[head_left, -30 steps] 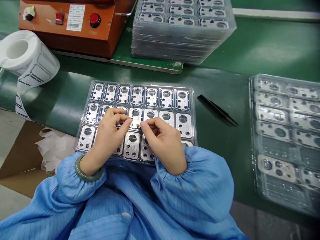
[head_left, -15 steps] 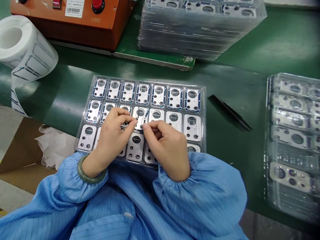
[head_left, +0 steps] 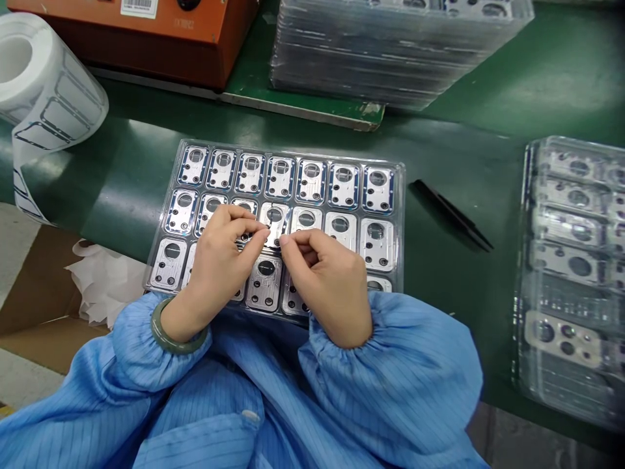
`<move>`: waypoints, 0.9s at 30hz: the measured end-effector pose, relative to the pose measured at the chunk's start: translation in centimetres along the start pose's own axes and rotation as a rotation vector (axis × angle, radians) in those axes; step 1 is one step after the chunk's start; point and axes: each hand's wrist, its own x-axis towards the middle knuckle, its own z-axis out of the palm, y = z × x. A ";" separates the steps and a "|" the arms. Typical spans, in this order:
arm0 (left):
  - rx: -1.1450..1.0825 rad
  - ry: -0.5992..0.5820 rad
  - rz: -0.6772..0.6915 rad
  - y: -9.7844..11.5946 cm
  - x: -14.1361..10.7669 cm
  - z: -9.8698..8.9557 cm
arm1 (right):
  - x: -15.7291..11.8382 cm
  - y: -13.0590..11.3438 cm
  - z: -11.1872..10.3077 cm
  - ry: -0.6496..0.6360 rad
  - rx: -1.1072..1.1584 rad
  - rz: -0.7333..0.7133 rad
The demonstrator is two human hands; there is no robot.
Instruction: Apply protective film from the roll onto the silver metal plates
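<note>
A clear plastic tray (head_left: 400, 221) of silver metal plates with round holes lies in front of me. Over one plate (head_left: 277, 227) in the middle row, a thin dark adhesive frame (head_left: 287, 219) is held between both hands. My left hand (head_left: 217, 270) pinches its left side with thumb and forefinger. On the other side, my right hand (head_left: 332, 286) pinches its lower right part. Whether the frame touches the plate is unclear. Top-row plates and those at the middle row's left carry blue-and-black frames. My hands hide several plates.
A roll of adhesive frames (head_left: 73, 98) stands at left, above a cardboard box (head_left: 29, 286) with crumpled white paper (head_left: 105, 280). Black tweezers (head_left: 452, 215) lie right of the tray. Stacked trays (head_left: 390, 58) and an orange machine (head_left: 146, 45) are behind; more trays (head_left: 551, 384) sit at right.
The view has shifted slightly, so the back items sit higher. Both hands keep their pinch over the same plate, with hardly any movement.
</note>
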 end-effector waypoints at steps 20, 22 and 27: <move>0.007 0.005 0.008 0.2 0.0 0.0 | 0.0 -0.1 -0.1 -0.009 -0.002 0.021; 0.011 0.005 0.012 0.2 0.0 0.0 | 0.0 -0.1 -0.1 -0.005 0.000 0.019; 0.023 0.004 0.032 0.1 -0.1 0.0 | 0.0 0.0 0.0 -0.003 -0.005 0.014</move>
